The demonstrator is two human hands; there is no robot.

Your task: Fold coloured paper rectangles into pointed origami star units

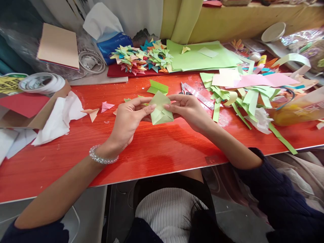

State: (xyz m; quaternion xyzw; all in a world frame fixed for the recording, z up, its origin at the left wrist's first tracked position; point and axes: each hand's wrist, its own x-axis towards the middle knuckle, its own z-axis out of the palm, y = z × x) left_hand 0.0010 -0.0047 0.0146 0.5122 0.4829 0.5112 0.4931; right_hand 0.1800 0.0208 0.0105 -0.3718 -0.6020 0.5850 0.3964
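Note:
A pale green piece of folded paper [161, 107] is held up over the red table, with crease lines and a triangular flap showing. My left hand [129, 116] pinches its left edge, thumb on the front face. From the other side my right hand [188, 109] grips the right edge between thumb and fingers. Just behind the paper lies a brighter green folded strip [158, 87]. Left of my left hand are a pink folded piece [107, 106] and a peach folded piece [91, 113]. Scissors [183, 88] lie beyond my right hand, beside a clear ruler [198, 96].
Paper scraps [253, 98] pile up on the right by a plastic bag [301, 106]. Folded-paper clusters [130, 59] and green sheets [199, 60] line the back. A cardboard box [57, 101] with tape rolls [40, 82] stands left. The red table's [113, 175] front edge is near my body.

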